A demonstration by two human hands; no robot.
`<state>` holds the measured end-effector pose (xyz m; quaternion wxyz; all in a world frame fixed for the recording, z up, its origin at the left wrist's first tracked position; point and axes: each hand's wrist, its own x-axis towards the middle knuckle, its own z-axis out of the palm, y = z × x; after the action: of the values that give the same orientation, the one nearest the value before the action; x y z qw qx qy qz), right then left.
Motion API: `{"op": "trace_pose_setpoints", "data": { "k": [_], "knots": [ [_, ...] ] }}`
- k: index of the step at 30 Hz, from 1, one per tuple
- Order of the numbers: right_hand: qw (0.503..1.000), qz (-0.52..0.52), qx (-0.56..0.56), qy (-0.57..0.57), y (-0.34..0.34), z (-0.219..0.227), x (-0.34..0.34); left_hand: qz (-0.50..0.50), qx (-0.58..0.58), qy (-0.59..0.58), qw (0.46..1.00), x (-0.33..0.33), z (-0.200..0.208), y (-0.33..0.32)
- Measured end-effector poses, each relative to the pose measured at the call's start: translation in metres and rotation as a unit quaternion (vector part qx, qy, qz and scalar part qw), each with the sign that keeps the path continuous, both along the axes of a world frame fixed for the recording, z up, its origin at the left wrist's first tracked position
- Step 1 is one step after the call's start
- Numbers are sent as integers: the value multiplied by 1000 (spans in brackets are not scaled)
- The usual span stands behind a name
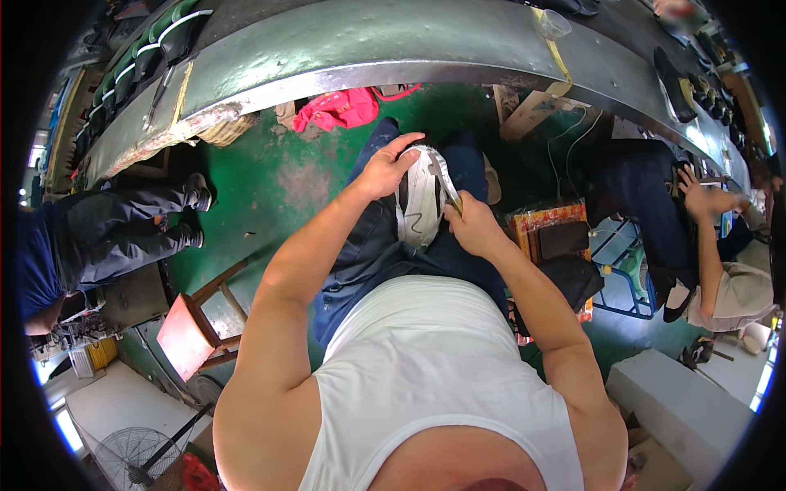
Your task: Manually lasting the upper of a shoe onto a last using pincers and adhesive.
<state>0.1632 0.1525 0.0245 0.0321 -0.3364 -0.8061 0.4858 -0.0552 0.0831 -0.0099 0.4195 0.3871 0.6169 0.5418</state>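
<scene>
A white shoe upper with a rounded end (pixel 417 204) rests on my lap between my knees, its pale underside facing up with a dark wavy line on it. My left hand (pixel 388 169) grips its far left edge, thumb on top and fingers wrapped over the rim. In my right hand (pixel 475 225) is a pair of metal pincers (pixel 443 176), the fingers closed round the handles. The curved metal head lies against the right edge of the upper. Whatever fills the upper is hidden.
A metal-topped bench (pixel 393 41) runs across in front, with dark shoes (pixel 176 37) at its left. Red cloth (pixel 340 109) lies beneath. A wooden stool (pixel 192 331) stands left, a fan (pixel 135 458) lower left. Co-workers sit at right (pixel 630 188) and left (pixel 115 229).
</scene>
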Motion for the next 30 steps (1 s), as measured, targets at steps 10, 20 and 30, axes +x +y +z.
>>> {"op": "trace_pose_setpoints", "data": {
  "k": [10, 20, 30],
  "knots": [
    [994, 24, 98, -47, -8, 8, 10, -21, -35, -183, 982, 7, 10, 3],
    [982, 20, -186, -31, 23, 52, 19, 114, -28, -113, 987, 5, 12, 1],
    [997, -43, -29, 53, 18, 7, 14, 141, -156, 35, 977, 39, 2, -48]
  ]
}}
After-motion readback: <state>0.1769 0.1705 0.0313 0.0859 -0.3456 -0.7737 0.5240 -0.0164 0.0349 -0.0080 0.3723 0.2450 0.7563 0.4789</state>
